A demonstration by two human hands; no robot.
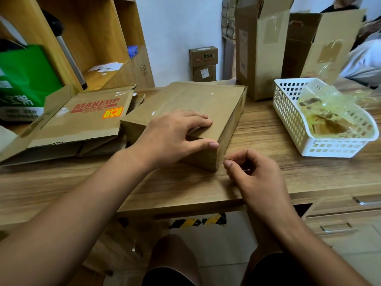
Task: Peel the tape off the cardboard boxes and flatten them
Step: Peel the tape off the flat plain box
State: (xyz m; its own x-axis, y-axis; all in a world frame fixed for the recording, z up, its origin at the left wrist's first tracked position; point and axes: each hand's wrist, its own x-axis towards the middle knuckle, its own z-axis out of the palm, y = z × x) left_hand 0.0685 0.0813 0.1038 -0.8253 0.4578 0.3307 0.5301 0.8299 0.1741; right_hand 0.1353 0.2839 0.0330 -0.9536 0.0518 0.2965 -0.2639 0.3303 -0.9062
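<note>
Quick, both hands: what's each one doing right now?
Left hand: open, pressing flat on the box.
Right hand: pinching the tape at the box's near corner.

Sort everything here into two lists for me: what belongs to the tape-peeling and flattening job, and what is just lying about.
Job: closed box; left hand pressing it; right hand pinching its tape end; flattened makeup box; tall open box; wide open box; white basket of peeled tape.

Lying about: green bag; wooden shelf; loose papers; stacked small boxes; drawers.
</note>
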